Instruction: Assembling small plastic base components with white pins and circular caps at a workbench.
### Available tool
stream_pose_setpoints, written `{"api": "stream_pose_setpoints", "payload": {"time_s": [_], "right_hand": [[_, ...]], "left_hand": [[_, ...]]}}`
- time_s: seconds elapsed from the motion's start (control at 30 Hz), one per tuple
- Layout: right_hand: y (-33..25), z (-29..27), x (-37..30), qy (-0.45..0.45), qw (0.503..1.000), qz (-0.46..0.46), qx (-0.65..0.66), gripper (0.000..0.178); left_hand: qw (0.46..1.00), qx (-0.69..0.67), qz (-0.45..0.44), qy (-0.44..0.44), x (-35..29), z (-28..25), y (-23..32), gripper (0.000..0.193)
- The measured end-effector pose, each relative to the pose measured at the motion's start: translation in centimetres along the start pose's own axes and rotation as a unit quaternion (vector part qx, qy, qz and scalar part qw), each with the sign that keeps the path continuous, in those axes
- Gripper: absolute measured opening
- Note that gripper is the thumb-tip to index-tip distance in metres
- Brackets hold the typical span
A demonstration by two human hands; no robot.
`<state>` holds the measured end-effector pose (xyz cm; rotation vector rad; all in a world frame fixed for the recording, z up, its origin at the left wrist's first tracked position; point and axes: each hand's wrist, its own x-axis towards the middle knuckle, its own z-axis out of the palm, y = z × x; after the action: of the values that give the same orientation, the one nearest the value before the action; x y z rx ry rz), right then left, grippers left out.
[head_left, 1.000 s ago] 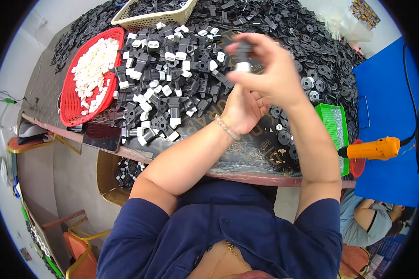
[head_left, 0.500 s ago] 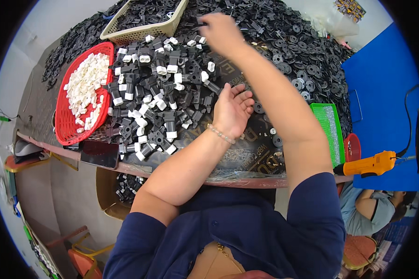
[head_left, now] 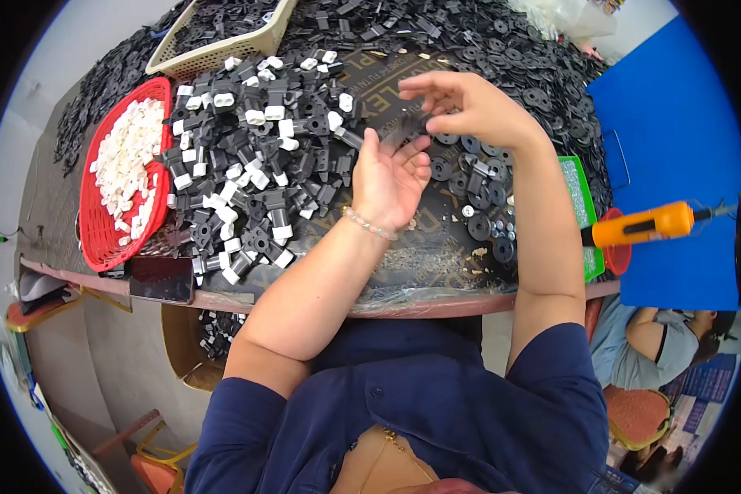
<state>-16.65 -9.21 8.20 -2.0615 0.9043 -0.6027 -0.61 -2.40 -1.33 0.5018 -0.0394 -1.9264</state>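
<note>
Palm up, my left hand (head_left: 391, 183) is held over the table beside the pile, its fingers loosely curled and apart. My right hand (head_left: 469, 109) hovers just above it to the right, thumb and fingers spaced apart. A blurred black plastic part (head_left: 404, 130) shows between the two hands, close to the left fingers; whether either hand touches it I cannot tell. Left of my hands lies a pile of black plastic parts with white caps (head_left: 259, 177). Black discs and small metal pieces (head_left: 490, 193) lie below my right forearm's inner side.
A red basket (head_left: 90, 222) of white caps stands left; a beige basket (head_left: 218, 59) of black parts is behind the pile. At right are a green tray (head_left: 591, 216) of small metal pieces, a red bowl (head_left: 620, 251) and an orange electric screwdriver (head_left: 646, 226). A phone (head_left: 163, 280) lies at the front edge.
My right hand has come back from the far heap toward my left hand. A black part now shows between them. The view has shifted slightly.
</note>
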Motion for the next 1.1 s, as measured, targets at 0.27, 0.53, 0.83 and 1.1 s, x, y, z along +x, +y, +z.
{"api": "stream_pose_setpoints", "payload": {"time_s": [0.27, 0.53, 0.83, 1.1], "right_hand": [[3.0, 0.0, -8.2, 0.087, 0.945, 0.201, -0.241, 0.033], [4.4, 1.6, -10.0, 0.054, 0.949, 0.161, -0.266, 0.047], [4.4, -0.1, -10.9, 0.157, 0.899, 0.256, -0.319, 0.042], [4.5, 0.6, -8.3, 0.216, 0.904, 0.153, -0.336, 0.035]], "left_hand": [[0.988, 0.094, 0.117, -0.030, 0.2, 0.3, 0.2, 0.029], [0.970, 0.093, 0.217, -0.053, 0.9, 0.2, 1.5, 0.028], [0.969, 0.103, 0.221, -0.040, 0.8, 0.3, 1.6, 0.025], [0.954, 0.083, 0.287, -0.022, 0.4, 0.9, 2.6, 0.021]]}}
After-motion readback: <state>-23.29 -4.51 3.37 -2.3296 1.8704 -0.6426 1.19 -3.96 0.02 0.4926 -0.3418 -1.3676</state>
